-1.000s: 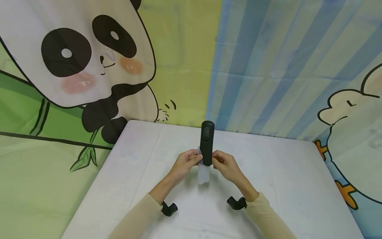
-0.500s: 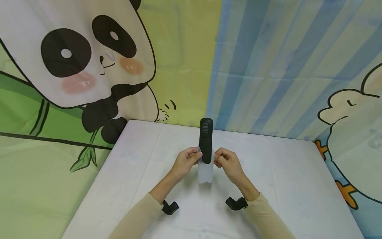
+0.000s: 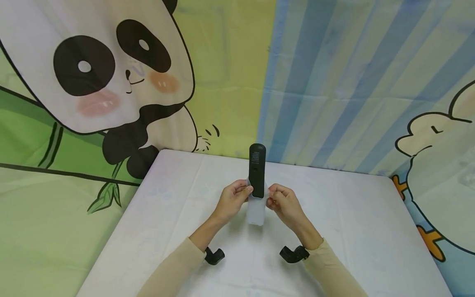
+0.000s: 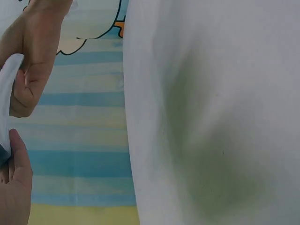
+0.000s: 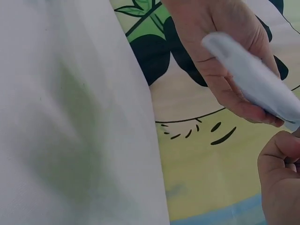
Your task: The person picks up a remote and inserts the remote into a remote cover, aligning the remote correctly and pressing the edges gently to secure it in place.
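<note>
In the head view a long black device with rounded ends, like a remote control seen from its back, stands upright with small print near its top. A translucent whitish sleeve lies behind its lower part and extends below it. My left hand pinches the device and the sleeve at the left side, thumb on the black surface. The right hand pinches the sleeve's right edge with curled fingers. In the right wrist view the pale sleeve crosses the left hand.
Both hands are above a white-covered table. Behind it hangs a cloth printed with a panda and stripes. Black wrist-worn cameras, one on the left and one on the right, jut inward below the hands.
The device has risen slightly, more than the sleeve, and more sleeve shows beneath it. My right hand has shifted a little to the right, off the device's edge, drawing the sleeve's edge outward.
</note>
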### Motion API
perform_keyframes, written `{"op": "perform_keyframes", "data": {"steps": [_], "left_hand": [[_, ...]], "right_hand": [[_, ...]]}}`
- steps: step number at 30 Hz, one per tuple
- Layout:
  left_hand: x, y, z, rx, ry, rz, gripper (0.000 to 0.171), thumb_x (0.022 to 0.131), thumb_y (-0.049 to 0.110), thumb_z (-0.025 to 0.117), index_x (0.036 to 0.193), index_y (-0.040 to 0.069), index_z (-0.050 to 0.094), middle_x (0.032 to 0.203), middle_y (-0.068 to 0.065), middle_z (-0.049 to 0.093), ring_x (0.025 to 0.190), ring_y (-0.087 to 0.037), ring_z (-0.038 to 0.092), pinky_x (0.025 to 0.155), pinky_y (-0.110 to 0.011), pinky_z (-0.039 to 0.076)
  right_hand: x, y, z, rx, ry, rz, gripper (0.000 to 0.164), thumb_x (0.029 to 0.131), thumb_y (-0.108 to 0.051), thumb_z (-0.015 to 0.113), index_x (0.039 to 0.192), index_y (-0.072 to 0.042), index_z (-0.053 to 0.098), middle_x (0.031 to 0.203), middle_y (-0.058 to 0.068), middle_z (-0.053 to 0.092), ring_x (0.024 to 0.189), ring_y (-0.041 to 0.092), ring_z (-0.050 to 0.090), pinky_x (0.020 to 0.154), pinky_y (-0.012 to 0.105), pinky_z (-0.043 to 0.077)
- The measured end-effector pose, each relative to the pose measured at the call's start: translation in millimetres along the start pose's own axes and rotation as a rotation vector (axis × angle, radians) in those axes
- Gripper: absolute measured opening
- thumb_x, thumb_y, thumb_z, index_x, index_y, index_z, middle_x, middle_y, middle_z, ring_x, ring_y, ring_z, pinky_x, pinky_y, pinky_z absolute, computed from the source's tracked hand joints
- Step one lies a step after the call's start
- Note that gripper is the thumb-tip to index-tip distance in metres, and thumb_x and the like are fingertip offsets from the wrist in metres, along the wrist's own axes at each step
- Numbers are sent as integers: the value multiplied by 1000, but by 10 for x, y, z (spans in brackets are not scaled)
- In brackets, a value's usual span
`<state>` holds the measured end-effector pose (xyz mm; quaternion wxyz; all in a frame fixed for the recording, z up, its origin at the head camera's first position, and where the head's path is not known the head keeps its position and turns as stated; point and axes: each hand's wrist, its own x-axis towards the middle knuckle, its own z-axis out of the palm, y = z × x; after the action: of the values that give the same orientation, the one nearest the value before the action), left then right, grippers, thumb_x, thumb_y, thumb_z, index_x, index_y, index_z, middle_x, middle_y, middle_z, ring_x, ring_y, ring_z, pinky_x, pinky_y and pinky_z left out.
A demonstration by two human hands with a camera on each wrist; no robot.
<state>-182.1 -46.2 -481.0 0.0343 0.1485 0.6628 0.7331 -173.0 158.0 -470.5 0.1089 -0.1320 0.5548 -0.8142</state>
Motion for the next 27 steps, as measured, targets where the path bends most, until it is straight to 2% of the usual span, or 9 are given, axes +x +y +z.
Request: {"op": "perform_keyframes", "data": {"steps": [4,7,12,14,17,20,23,27], "left_hand": [[-13,11,11,32,-17,23,31,101,15,62,123,-8,60,112,-20,67,103,-28,68,83,-35,58],[-37,10,13,65,-23,3,31,101,16,63,122,-6,61,110,-18,68,102,-28,68,82,-34,58],[-74,10,11,93,-28,-12,31,101,18,64,122,-5,61,110,-17,68,101,-26,69,83,-33,57],[-89,37,16,103,-20,-18,30,101,16,64,121,-6,61,110,-18,68,101,-27,69,83,-33,57],[-97,27,3,118,-16,-15,30,100,17,64,119,-7,62,109,-18,69,99,-26,69,83,-32,57],[-102,-11,-12,142,-42,-17,31,100,20,66,118,-6,64,109,-16,71,98,-23,70,84,-30,56],[-110,-34,-17,156,-94,-25,31,100,21,65,118,-4,64,109,-14,72,99,-21,70,85,-30,56],[-105,-72,-50,116,-158,-50,31,100,20,65,120,-3,64,110,-13,72,99,-20,69,84,-32,57]], "right_hand": [[-7,4,-20,18,5,2,25,95,5,43,81,-8,59,68,1,51,60,10,46,61,25,39],[-14,19,-43,-48,4,-12,21,96,4,45,82,-5,58,70,3,53,61,11,45,60,25,40],[-3,-2,-107,-344,-18,-72,13,100,1,53,89,5,58,73,7,55,63,17,47,58,27,42],[-7,-112,-71,-479,2,-108,11,101,1,55,93,7,59,75,8,56,62,17,48,56,27,42],[47,-216,-76,-614,67,-157,12,101,-6,60,102,5,63,84,9,61,67,19,52,58,26,44],[125,-281,-88,-670,103,-208,17,101,-12,63,111,1,66,95,9,66,81,22,60,69,26,50],[187,-308,-111,-690,91,-220,19,100,-14,65,113,-2,69,100,8,68,90,24,64,78,27,52],[217,-334,-129,-668,59,-188,15,100,-12,64,110,-2,70,85,9,62,74,19,56,65,27,46]]}}
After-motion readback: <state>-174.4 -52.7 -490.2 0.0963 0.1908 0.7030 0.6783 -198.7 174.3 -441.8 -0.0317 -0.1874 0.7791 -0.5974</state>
